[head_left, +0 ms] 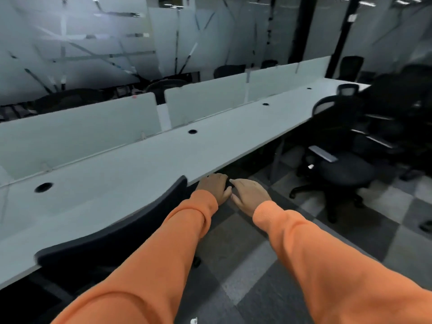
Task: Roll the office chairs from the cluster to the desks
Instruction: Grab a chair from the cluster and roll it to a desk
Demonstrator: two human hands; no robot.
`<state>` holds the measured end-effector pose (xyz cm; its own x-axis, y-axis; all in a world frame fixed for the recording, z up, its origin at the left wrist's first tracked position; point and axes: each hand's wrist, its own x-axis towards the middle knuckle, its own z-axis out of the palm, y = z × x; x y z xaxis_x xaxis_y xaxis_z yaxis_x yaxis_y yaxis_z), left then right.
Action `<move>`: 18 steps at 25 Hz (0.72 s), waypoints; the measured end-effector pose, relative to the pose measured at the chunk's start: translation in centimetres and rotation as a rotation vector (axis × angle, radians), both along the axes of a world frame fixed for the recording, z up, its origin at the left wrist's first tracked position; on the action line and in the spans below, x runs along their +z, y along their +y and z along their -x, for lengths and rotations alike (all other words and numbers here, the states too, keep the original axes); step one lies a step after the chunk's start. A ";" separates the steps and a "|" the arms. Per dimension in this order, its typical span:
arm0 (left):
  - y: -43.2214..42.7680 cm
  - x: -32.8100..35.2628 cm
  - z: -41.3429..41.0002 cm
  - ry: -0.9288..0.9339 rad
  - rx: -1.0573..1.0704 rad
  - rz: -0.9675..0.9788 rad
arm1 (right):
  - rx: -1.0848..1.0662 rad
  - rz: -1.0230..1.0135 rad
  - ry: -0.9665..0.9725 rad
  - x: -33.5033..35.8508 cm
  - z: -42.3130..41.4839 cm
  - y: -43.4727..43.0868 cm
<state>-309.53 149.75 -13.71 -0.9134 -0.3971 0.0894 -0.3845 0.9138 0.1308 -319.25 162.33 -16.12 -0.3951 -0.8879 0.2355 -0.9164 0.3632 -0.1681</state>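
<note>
A person in orange sleeves stretches both arms toward the front edge of the long white desk [140, 174], left hand [214, 189] and right hand [250, 196] side by side, fingers loose and holding nothing. One office chair [112, 232] sits tucked against the desk's near edge, apparently delivered; the chair cluster [346, 169] waits by the desk's far right end, likely next

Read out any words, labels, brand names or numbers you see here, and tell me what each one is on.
No text can be read anywhere in this view.
Small pale tag on the dark pillar: too blurred to read.
No printing shows on the desk, divider panels, office chairs or frosted glass wall.
</note>
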 end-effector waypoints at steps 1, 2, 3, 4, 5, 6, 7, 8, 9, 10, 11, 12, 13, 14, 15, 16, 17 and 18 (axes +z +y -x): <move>1.2 0.2 2.5 0.005 -0.027 0.013 | -0.031 0.026 0.002 0.1 1.9 1.3; 3.2 0.5 6.0 -0.002 -0.071 0.041 | -0.073 0.047 0.010 0.3 4.7 3.5; 4.4 0.5 8.3 -0.005 -0.102 0.055 | -0.102 0.062 0.005 0.5 6.4 4.9; 5.5 0.6 10.3 -0.003 -0.126 0.056 | -0.127 0.070 0.001 0.7 8.0 6.2; 7.0 0.6 12.9 0.000 -0.158 0.060 | -0.161 0.074 -0.003 0.7 10.2 8.0; 8.5 0.6 15.2 -0.001 -0.187 0.068 | -0.194 0.074 0.000 0.7 12.2 9.7; 10.1 0.6 17.5 -0.002 -0.219 0.075 | -0.227 0.074 0.003 0.6 14.4 11.5; 11.9 0.5 19.8 -0.003 -0.251 0.082 | -0.271 0.075 0.004 0.5 16.6 13.5; 13.5 0.5 21.5 -0.005 -0.277 0.087 | -0.312 0.084 -0.003 0.3 18.3 15.2; 15.2 0.5 23.4 -0.018 -0.306 0.096 | -0.357 0.086 -0.013 0.1 20.2 17.1; 16.6 0.3 25.1 -0.035 -0.332 0.107 | -0.394 0.087 -0.025 -0.1 21.6 18.7; 17.7 0.1 26.5 -0.051 -0.358 0.122 | -0.427 0.085 -0.033 -0.1 22.9 20.0; 18.9 0.0 28.2 -0.063 -0.383 0.134 | -0.461 0.081 -0.038 -0.3 24.2 21.3; 19.8 -0.2 29.7 -0.068 -0.407 0.137 | -0.493 0.078 -0.045 -0.3 25.4 22.5; 20.6 -0.2 31.2 -0.066 -0.434 0.135 | -0.523 0.080 -0.053 -0.5 26.6 23.4; 21.4 -0.4 33.0 -0.060 -0.463 0.131 | -0.562 0.082 -0.060 -0.6 27.8 24.4; 22.1 -0.6 34.9 -0.055 -0.494 0.125 | -0.595 0.084 -0.069 -0.9 29.1 25.2; 22.6 -0.9 36.5 -0.062 -0.518 0.117 | -0.617 0.081 -0.079 -1.0 30.1 25.8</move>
